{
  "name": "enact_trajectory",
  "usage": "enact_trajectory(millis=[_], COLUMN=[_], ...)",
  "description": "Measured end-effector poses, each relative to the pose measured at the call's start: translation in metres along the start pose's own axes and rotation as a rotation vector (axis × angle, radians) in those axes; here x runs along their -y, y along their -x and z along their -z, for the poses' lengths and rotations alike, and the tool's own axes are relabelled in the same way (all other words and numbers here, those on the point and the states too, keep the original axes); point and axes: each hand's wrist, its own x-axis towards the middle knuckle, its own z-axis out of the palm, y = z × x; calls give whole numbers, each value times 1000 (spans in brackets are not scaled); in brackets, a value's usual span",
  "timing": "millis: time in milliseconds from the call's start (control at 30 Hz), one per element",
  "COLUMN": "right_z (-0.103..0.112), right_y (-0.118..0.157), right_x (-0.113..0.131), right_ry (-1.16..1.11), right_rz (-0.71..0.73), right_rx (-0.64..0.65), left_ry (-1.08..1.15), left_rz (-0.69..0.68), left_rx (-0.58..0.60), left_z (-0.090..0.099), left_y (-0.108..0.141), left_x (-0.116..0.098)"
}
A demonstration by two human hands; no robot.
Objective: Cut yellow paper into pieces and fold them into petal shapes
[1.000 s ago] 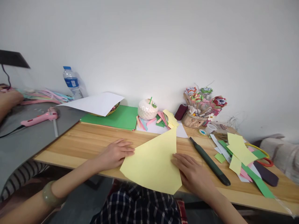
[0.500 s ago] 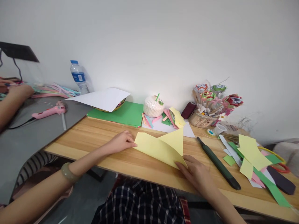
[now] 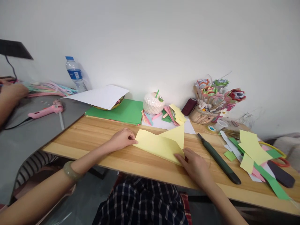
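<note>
Yellow paper (image 3: 158, 146) lies folded on the wooden surface (image 3: 93, 137), toward six o'clock, and should be light, easily creased. Left hand (image 3: 120, 138) pinches its nine-o'clock corner with the fingers, right hand (image 3: 195, 163) its four-o'clock corner; these edges seem proper places for holding.

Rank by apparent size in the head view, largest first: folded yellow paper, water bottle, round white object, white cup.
1. Folded yellow paper
2. Water bottle and round white object: too alike to rank
3. White cup
</note>
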Motion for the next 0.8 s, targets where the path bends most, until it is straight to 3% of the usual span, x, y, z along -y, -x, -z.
enact_trajectory(millis=[400, 800], right_z=[-13, -17], right_y=[7, 8], right_x=[0, 1], right_ry=[16, 122], right_rz=[11, 91], right_rx=[-34, -75], left_ry=[-173, -279], left_rz=[37, -26], left_rx=[16, 27], left_z=[2, 3], left_y=[1, 3], left_x=[-8, -10])
